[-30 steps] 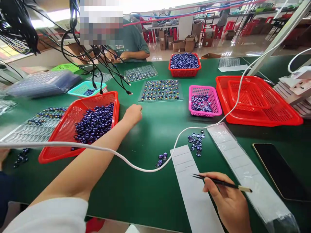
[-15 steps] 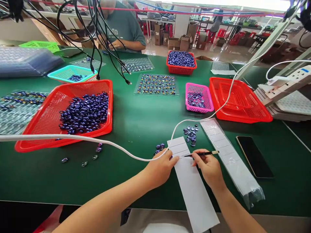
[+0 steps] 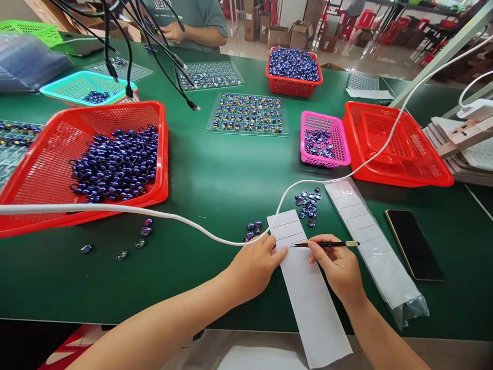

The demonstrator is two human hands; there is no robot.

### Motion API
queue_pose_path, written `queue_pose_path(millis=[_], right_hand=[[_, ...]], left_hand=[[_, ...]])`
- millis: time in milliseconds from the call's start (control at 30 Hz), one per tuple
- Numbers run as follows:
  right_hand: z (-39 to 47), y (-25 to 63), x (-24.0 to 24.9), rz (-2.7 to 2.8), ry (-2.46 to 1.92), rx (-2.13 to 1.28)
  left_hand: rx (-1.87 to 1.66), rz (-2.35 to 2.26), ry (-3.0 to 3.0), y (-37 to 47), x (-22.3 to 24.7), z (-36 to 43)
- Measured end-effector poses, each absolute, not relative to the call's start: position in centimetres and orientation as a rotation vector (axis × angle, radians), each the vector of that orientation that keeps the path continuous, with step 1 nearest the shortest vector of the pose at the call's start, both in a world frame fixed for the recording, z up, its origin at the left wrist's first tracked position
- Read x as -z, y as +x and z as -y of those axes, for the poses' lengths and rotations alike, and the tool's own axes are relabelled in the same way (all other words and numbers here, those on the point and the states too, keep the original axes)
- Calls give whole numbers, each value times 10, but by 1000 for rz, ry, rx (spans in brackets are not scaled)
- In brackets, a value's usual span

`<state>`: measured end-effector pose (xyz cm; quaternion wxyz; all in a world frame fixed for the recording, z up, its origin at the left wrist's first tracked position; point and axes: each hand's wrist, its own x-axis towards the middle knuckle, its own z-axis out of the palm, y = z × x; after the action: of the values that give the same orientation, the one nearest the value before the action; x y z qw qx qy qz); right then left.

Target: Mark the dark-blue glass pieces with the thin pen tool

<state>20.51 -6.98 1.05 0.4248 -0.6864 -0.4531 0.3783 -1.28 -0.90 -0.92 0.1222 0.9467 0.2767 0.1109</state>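
A long white paper strip (image 3: 314,303) with several ruled cross lines at its far end lies slanted on the green table. My left hand (image 3: 254,270) is closed at the strip's left edge, thumb on the paper; its curled fingertips are partly hidden. A dark purple bit shows beside them. In my right hand (image 3: 339,267) is a slim black pen-like tool (image 3: 327,244) with a pale rear end, pinched between thumb and fingers. Its thin tip meets the paper near the left thumb, at a line. Oval purple stones (image 3: 308,205) lie beside the strip, others (image 3: 252,229) by my left hand.
A white cable (image 3: 200,228) crosses over the table near my left hand. Right of the strip are a plastic-wrapped stack of lined strips (image 3: 362,231) and a phone (image 3: 414,244). Red (image 3: 164,169) and pink baskets (image 3: 344,149) hold purple pieces. A person sits opposite.
The view has tilted down, so the scene sits higher and the near baskets look closer. Both hands keep nearly the same place on the strip, the tool tip still at the line.
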Motion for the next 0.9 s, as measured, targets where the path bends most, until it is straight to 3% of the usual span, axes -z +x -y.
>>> queue_pose_path(millis=[600, 900], right_hand=[[68, 204, -13, 1129, -1828, -916], [69, 211, -6, 909, -1631, -1005]], left_hand=[[-279, -804, 2744, -13, 5, 9], [-266, -820, 2743, -12, 3, 9]])
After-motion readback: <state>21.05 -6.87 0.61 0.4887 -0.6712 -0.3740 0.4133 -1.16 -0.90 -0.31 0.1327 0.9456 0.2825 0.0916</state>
